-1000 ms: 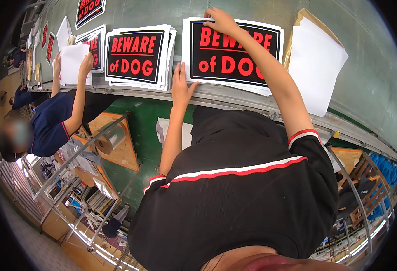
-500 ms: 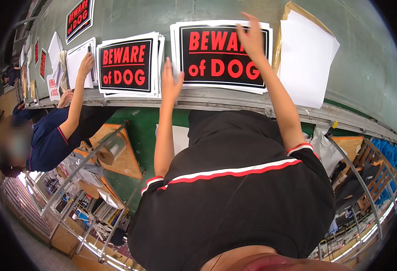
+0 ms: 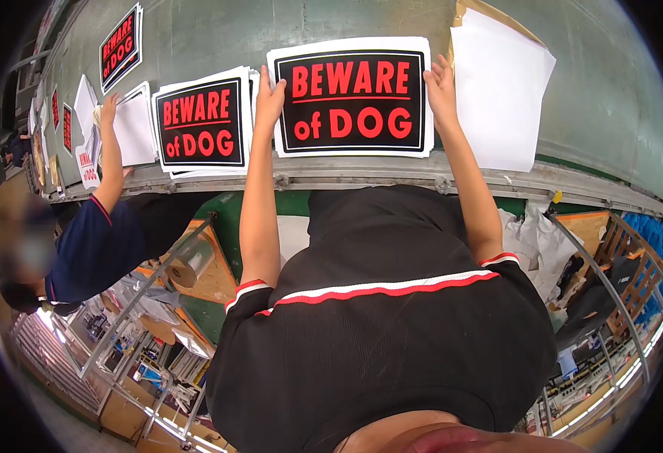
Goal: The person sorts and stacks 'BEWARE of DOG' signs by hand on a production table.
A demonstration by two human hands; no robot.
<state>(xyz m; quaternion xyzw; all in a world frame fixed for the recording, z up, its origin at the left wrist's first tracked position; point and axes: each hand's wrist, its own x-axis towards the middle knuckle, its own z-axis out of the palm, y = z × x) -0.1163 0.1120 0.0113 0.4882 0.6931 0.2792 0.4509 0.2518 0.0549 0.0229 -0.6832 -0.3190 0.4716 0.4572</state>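
A stack of black signs with red "BEWARE of DOG" lettering (image 3: 351, 102) lies in front of me near the table's edge, its sheets fairly even. My left hand (image 3: 269, 102) is at the stack's left side, fingers pointing up along it and thumb at its edge. Against the right side rests my right hand (image 3: 442, 92), fingers extended. The stack sits between both hands. To its left lies another pile of the same signs (image 3: 201, 124), and blank white sheets (image 3: 501, 94) on brown paper lie to the right.
A co-worker in a dark blue top (image 3: 93, 245) stands at the left, one hand by white sheets (image 3: 135, 128). More signs (image 3: 120, 49) lie farther along the green table (image 3: 218, 34). A metal rail (image 3: 346, 176) runs along the near edge.
My right hand has come off the top of the stack to its right side. My left hand has moved up to the left side. The stack looks more even, and the co-worker's hand has moved left.
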